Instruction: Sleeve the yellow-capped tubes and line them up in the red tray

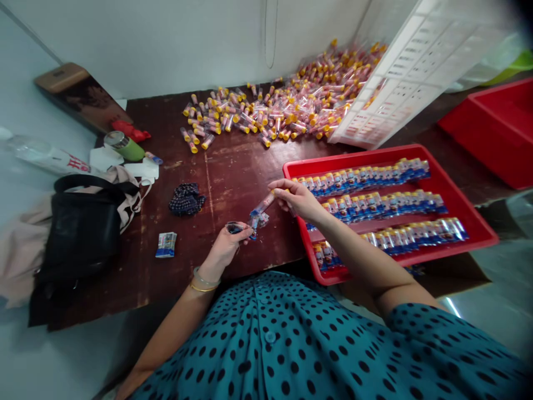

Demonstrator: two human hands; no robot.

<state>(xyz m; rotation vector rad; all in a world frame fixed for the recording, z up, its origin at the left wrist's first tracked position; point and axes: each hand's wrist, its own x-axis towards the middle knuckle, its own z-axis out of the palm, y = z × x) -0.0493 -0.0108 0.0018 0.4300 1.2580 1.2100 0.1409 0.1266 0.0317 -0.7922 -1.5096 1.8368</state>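
Note:
Near the table's front edge, my left hand (228, 242) pinches a small printed plastic sleeve (259, 220) in blue and silver. Just to its right, my right hand (297, 200) grips a clear tube (265, 203) by its upper end, with the other end against the sleeve. Whether the tube's tip is inside the sleeve I cannot tell. A dark item, partly hidden, lies in the curl of my left fingers. Beneath my right forearm is a red tray (420, 153) with rows of packed yellow-capped tubes (377, 204). A small stack of flat sleeves (166, 244) lies to the left.
A heap of yellow-capped tubes (283, 108) covers the table's back, against a white plastic basket (387, 83). Leftward are a black bag (85, 228), a green jar (128, 146), a bottle (45, 154) and dark checked cloth (187, 199). A red bin (495, 125) stands far right.

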